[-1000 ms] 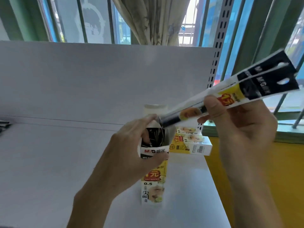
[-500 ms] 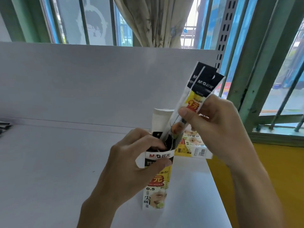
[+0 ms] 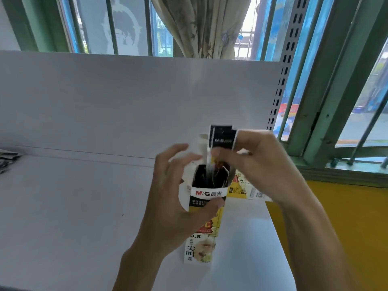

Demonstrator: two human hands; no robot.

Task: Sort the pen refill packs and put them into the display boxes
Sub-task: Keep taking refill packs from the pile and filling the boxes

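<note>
Loading step: your left hand (image 3: 180, 208) grips the display box (image 3: 206, 194), right hand (image 3: 260, 164) pinches refill packs (image 3: 223, 138); next, seat them fully

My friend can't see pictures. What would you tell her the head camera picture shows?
A person's right hand holds two black-topped refill packs partly inside an upright yellow and black display box, which the left hand grips on a white shelf. Another box lies flat just behind, and barred windows with a curtain fill the background.
</note>
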